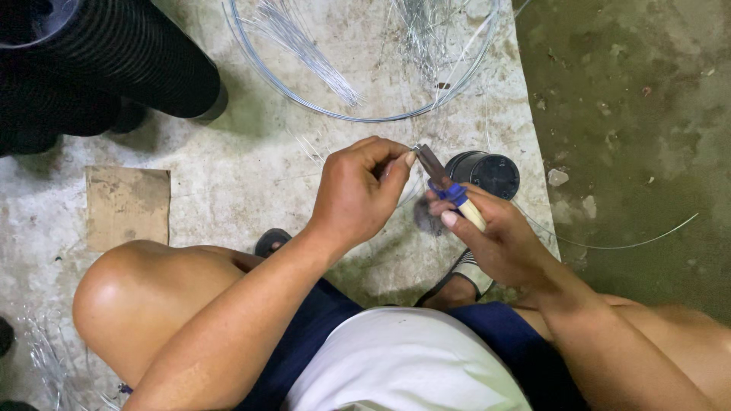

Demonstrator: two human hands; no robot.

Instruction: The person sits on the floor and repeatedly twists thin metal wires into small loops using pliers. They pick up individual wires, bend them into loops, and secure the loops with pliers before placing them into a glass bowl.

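a stack of black ribbed pots (106, 68) fills the top left corner, with a scrap of cardboard (127, 205) on the concrete floor below. the left hand (358, 194) pinches a short piece of thin wire (417, 147) between thumb and fingertips. the right hand (499, 236) grips pliers (451, 186) with blue and cream handles, the tip meeting the wire. a small black pot (487, 171) sits just behind. a wire coil (365, 114) lies above.

Left hand (354, 194) and right hand (499, 240) meet over the rough concrete floor (251, 160), the short wooden-handled tool with a blue band (451, 188) between them, its tip at the left fingertips. Beyond them lies a coiled hoop of thin steel wire (365, 114); a small round black plastic pot (483, 171) stands just right of the tool. A flat square of brown cardboard (127, 207) lies far left, with stacked black ribbed plastic pots (106, 65) behind it.
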